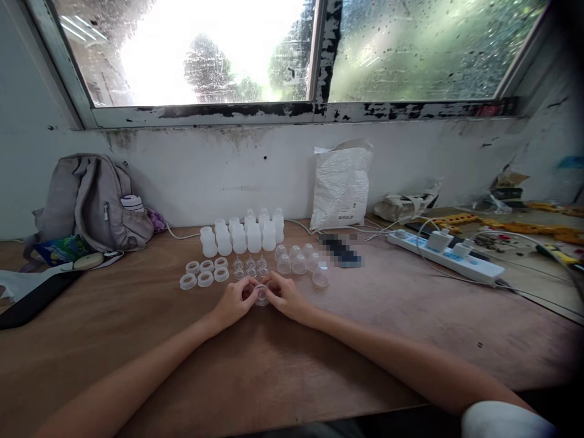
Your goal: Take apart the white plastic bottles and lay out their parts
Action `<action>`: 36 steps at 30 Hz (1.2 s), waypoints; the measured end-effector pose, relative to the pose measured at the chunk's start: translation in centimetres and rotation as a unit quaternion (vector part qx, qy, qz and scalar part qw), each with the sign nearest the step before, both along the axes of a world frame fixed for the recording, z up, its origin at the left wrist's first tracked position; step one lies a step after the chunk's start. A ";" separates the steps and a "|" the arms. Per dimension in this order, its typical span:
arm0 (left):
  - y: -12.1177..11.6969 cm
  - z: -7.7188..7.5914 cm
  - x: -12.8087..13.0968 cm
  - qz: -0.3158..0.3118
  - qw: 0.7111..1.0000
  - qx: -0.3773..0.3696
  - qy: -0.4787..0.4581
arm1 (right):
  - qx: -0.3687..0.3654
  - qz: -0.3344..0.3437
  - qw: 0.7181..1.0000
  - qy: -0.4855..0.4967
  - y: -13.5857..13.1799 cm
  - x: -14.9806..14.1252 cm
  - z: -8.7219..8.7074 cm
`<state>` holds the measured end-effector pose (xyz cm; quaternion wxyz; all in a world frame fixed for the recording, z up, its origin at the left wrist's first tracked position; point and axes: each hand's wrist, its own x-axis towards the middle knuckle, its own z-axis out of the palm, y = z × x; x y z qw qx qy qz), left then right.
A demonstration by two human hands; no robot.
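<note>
My left hand (238, 299) and my right hand (286, 297) meet at the front of a group of baby bottle parts. Between their fingertips they pinch a translucent bottle collar ring (261, 298), low over the table. Something round and clear shows inside the ring, partly covered by the fingers. Just beyond my hands stand several clear bottle nipples (250, 266). To their left lie several loose collar rings (205, 278). On the right are several clear dome caps (298, 263). White baby bottles (239, 237) stand upright in rows behind, some of the rear ones topped with nipples.
A grey backpack (93, 201) leans at the wall on the left, near a black flat object (39, 298). A white padded bag (341, 185) stands at the back. On the right lie a blurred-out dark object (340, 250), a power strip (449, 255) and loose cables.
</note>
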<state>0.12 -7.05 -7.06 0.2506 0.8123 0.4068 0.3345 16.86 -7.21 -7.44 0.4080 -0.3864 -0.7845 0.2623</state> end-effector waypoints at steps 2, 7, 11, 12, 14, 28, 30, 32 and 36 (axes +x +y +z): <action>0.0 -0.1 0.0 0.002 1.000 0.001 0.003 | 0.005 -0.002 1.000 -0.004 0.0 0.0 -0.1; 0.0 -0.1 0.0 0.000 1.000 0.008 0.004 | 0.011 0.004 1.000 -0.014 0.1 0.1 -0.3; 0.1 -0.1 0.1 -0.005 1.000 0.006 0.010 | 0.016 0.013 1.000 -0.022 0.1 0.0 -0.2; 0.1 -0.1 0.1 -0.006 1.000 0.007 0.012 | 0.017 0.015 0.999 -0.025 0.0 0.0 -0.2; 0.1 -0.2 0.1 -0.004 1.000 0.009 0.015 | 0.020 0.018 0.999 -0.033 -0.1 -0.1 -0.2; 0.0 0.1 0.0 0.005 0.999 -0.015 -0.038 | 0.032 0.010 0.999 -0.016 0.1 0.0 -0.3; 0.0 0.0 0.0 0.011 0.999 -0.009 -0.029 | 0.032 0.010 0.999 -0.017 0.2 0.0 -0.5; -0.1 0.0 0.0 0.013 1.000 0.000 -0.019 | 0.031 0.011 0.999 -0.018 0.2 0.0 -0.6; -0.1 -0.1 0.1 0.015 1.000 0.019 0.001 | 0.029 0.010 0.999 -0.019 0.2 0.0 -0.7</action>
